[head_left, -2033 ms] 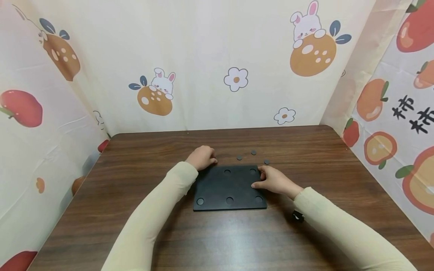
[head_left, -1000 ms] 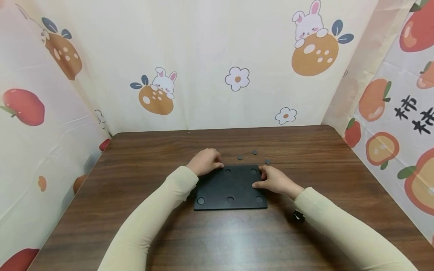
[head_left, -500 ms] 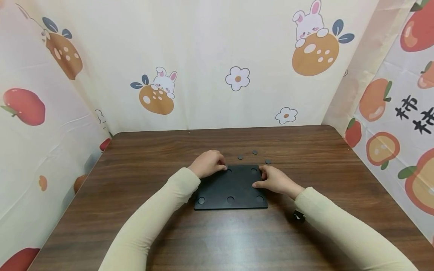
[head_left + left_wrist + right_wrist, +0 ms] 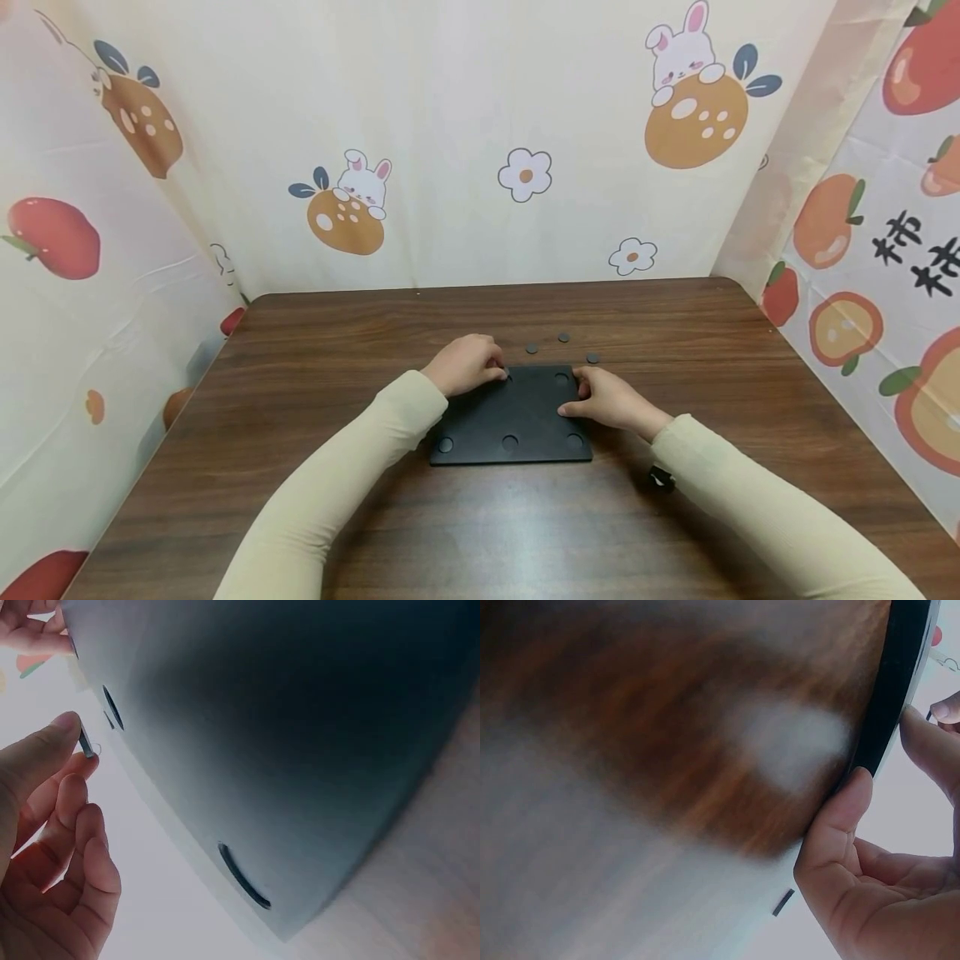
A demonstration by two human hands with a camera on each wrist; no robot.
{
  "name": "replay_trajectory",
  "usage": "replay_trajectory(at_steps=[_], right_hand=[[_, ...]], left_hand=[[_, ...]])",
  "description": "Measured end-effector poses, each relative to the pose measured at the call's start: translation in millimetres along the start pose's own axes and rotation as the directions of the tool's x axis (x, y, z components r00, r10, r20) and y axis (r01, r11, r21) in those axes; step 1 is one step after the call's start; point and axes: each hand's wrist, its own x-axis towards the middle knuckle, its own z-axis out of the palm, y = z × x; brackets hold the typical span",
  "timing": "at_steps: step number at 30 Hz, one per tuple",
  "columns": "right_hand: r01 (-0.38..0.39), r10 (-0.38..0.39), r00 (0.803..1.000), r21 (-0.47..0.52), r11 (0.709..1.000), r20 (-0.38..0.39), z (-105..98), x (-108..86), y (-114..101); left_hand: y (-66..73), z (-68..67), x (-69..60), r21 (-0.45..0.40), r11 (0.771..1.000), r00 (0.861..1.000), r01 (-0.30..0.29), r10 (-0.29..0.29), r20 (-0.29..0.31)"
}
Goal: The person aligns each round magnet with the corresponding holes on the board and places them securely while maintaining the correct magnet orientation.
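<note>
A flat black board [image 4: 491,417] with round recesses along its near and far edges lies on the table. My left hand [image 4: 467,365] is at the board's far edge, by the middle recess. Between its thumb and index finger it pinches a small dark disc [image 4: 86,742], seen edge-on in the left wrist view, a little apart from the board. My right hand [image 4: 606,400] holds the board's right edge, thumb on the top face; in the right wrist view its fingers [image 4: 847,802] meet the board's rim [image 4: 892,682]. The far left recess is hidden behind my left hand.
Three loose dark discs, a left one [image 4: 531,348], a far one [image 4: 563,337] and a right one [image 4: 592,358], lie on the brown wooden table [image 4: 337,333] beyond the board. Patterned curtains [image 4: 450,100] stand behind the table and at both sides.
My left hand has moved right along the board's far edge, from the far left corner to the middle recess. The right hand, the board and the loose discs stay in place.
</note>
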Motion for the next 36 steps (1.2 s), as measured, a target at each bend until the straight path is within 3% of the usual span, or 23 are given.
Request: replay_trajectory(at_steps=[10,36], right_hand=[[-0.002,0.002,1.000,0.005,1.000,0.008,1,0.4,0],[-0.003,0.003,1.000,0.008,1.000,0.009,0,-0.5,-2]], left_hand=[[6.8,-0.9,4.2,0.051,0.999,0.999,0.003,-0.005,0.034],[5.0,7.2,10.7,0.092,0.996,0.998,-0.021,0.015,0.061]])
